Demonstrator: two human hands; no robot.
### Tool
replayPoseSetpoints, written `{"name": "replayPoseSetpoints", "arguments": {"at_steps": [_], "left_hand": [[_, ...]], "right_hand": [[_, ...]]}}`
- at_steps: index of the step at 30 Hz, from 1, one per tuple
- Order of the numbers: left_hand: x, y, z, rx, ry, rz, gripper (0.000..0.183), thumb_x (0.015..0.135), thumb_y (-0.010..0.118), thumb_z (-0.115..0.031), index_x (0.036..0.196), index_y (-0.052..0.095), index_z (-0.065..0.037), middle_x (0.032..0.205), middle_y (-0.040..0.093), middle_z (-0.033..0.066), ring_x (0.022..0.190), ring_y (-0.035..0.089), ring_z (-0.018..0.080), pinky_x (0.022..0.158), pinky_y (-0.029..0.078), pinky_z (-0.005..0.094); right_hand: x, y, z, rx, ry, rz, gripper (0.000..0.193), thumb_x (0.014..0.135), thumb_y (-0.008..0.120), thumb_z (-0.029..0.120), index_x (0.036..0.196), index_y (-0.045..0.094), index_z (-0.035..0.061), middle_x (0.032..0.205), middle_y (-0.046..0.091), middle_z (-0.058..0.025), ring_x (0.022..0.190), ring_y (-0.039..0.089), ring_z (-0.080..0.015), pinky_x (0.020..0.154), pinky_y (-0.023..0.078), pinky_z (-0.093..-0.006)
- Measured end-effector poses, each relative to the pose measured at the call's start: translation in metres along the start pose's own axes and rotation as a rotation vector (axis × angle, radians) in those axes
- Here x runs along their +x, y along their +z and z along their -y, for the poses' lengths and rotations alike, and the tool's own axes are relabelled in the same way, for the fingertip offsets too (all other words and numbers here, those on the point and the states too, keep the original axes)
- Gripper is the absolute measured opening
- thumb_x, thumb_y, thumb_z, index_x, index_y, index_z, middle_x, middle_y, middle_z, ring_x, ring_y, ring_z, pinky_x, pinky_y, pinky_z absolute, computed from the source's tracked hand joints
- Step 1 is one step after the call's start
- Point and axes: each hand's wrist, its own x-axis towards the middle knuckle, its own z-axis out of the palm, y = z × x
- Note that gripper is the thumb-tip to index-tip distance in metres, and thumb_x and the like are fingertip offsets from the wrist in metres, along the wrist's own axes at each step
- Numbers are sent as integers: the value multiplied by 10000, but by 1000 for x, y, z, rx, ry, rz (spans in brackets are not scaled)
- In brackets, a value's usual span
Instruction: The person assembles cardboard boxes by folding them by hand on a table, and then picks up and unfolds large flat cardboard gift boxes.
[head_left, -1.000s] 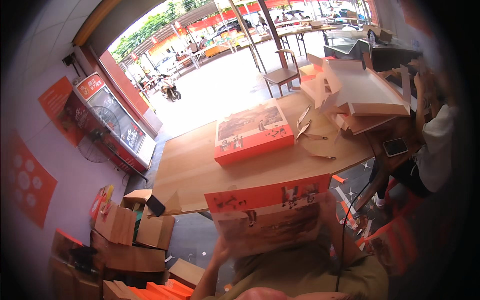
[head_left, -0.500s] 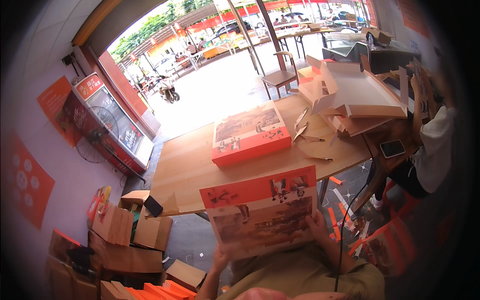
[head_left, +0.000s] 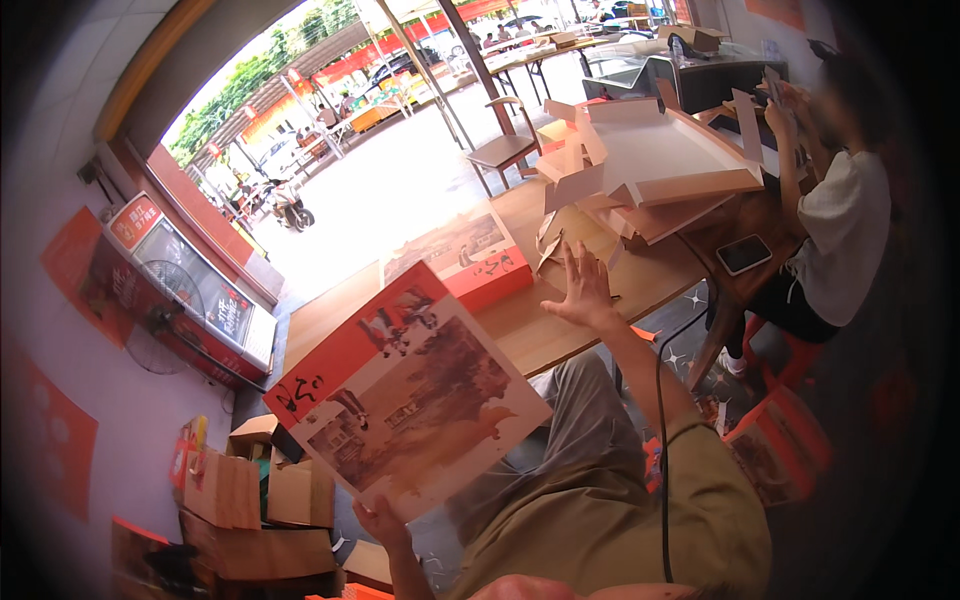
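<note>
One closed red box [head_left: 460,265] sits on the table [head_left: 335,315], can't see inside. One open carton [head_left: 302,498] left of the table has something green in it. The one printed panel [head_left: 415,390] is just this side of the table, red band toward its left end; sides look near equal, so no clear long axis. Left hand [head_left: 385,522] grips its near corner; right hand [head_left: 582,290]'s empty, fingers spread above the table's near edge.

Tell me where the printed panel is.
In the head view, the panel is left of centre, its near edge held by the left hand, its top corner hiding part of the red box.
</note>
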Motion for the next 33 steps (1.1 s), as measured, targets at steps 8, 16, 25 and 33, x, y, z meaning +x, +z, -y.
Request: {"name": "replayPoseSetpoints", "arguments": {"at_steps": [8, 16, 25, 33], "left_hand": [[7, -67, -2, -180, -96, -256, 377, 959, 614, -72, 1299, 459, -27, 1235, 589, 125, 1076, 617, 253, 935, 549, 400], [15, -147, -2, -32, 13, -568, 550, 986, 625, -221, 1459, 404, -48, 1392, 521, 165, 1245, 556, 296, 1047, 487, 426], [8, -180, 9, -360, -142, -727, 572, 975, 634, -269, 1474, 394, -125, 1318, 582, 13, 1028, 604, 124, 699, 490, 243], [-8, -181, -6, -328, -148, -747, 555, 992, 605, -250, 1471, 373, -95, 1392, 512, 114, 1213, 564, 243, 923, 538, 379]], "right_hand": [[48, 41, -31, -155, 98, 290, 437, 910, 670, 429, 1134, 653, 55, 1331, 586, -182, 1224, 541, -350, 1046, 433, -485], [26, -2, 51, 632, -264, 224, 267, 996, 563, 231, 1073, 620, -18, 1253, 635, -191, 1164, 603, -361, 1000, 459, -422], [122, 86, 362, 1231, -438, 694, 324, 1057, 498, 290, 1000, 624, -4, 1111, 665, -75, 770, 498, -114, 673, 433, -282], [89, 265, 476, 409, -990, -25, 203, 967, 535, 149, 1056, 682, 41, 1248, 627, -195, 1014, 643, -387, 882, 521, -473]]}}
